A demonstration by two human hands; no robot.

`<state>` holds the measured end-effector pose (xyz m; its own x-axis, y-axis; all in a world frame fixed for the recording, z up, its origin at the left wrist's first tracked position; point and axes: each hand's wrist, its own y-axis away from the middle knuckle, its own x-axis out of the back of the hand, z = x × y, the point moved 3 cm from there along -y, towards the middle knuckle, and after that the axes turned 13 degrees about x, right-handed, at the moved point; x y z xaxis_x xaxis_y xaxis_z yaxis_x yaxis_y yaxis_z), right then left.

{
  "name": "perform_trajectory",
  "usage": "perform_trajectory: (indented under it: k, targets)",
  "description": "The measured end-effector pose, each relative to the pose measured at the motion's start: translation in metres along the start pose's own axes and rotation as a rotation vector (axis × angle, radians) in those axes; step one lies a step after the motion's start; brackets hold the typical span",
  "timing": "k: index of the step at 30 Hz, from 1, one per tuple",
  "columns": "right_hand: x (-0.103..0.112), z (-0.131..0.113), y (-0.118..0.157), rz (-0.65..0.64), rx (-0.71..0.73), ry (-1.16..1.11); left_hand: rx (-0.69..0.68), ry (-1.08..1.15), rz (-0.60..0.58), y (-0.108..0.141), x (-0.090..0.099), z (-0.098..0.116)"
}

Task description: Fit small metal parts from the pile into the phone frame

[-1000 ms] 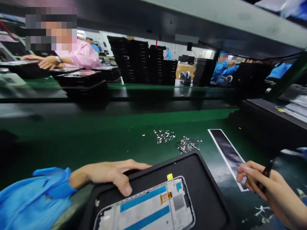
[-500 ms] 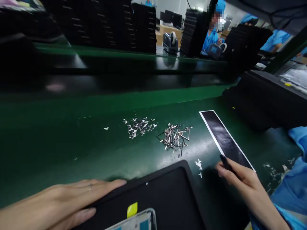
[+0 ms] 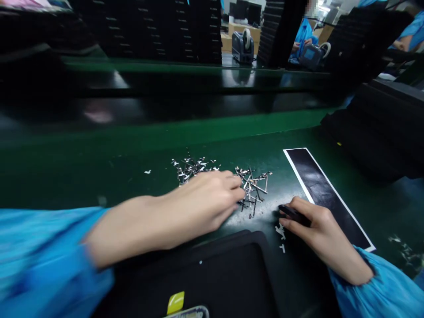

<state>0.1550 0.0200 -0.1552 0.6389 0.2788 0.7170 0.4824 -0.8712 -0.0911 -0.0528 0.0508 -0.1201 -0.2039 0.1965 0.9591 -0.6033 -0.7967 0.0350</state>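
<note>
Left hand (image 3: 202, 203) moved to metal scraps (image 3: 253, 187), grip unclear, right hand (image 3: 318, 229) gripping black tool (image 3: 293, 215)

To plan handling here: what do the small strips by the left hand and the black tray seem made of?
Small strips: bare metal, probably steel, from their bright silvery glints. Black tray: matte moulded plastic or rubber, cannot tell which; dull surface, rounded rim.
</note>
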Motion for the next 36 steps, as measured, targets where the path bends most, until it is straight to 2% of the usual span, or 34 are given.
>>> perform_trajectory:
  k: [2, 5, 7, 9, 16, 19, 22, 27, 32, 36]
  targets:
    - [-0.003, -0.001, 0.006, -0.024, 0.016, 0.009, -0.058, -0.043, -0.072, -0.014, -0.013, 0.008]
    - [-0.013, -0.003, 0.019, -0.094, 0.112, 0.066, -0.045, -0.051, -0.101, -0.022, -0.027, 0.008]
    - [-0.016, -0.003, 0.024, -0.080, 0.215, 0.122, -0.023, -0.025, -0.102, -0.024, -0.032, 0.007]
    - [-0.013, 0.003, 0.022, -0.033, 0.246, 0.141, -0.007, 0.010, -0.093, -0.024, -0.035, 0.006]
    - [0.012, 0.031, -0.005, 0.144, 0.081, 0.154, 0.051, 0.202, 0.049, -0.022, -0.034, 0.005]
    - [0.014, 0.024, -0.008, 0.207, 0.055, 0.137, 0.069, 0.341, 0.105, -0.020, -0.027, 0.007]
    - [0.008, 0.009, -0.010, 0.207, 0.009, 0.022, 0.130, 0.519, 0.135, -0.019, -0.020, 0.009]
    - [-0.005, -0.008, -0.019, 0.219, -0.113, -0.277, 0.322, 0.843, 0.063, -0.022, -0.018, 0.009]
    - [-0.016, -0.017, -0.031, 0.177, -0.114, -0.347, 0.493, 1.175, -0.017, -0.024, -0.021, 0.006]
    - [-0.018, -0.016, -0.032, 0.180, -0.134, -0.402, 0.560, 1.319, 0.008, -0.022, -0.021, 0.004]
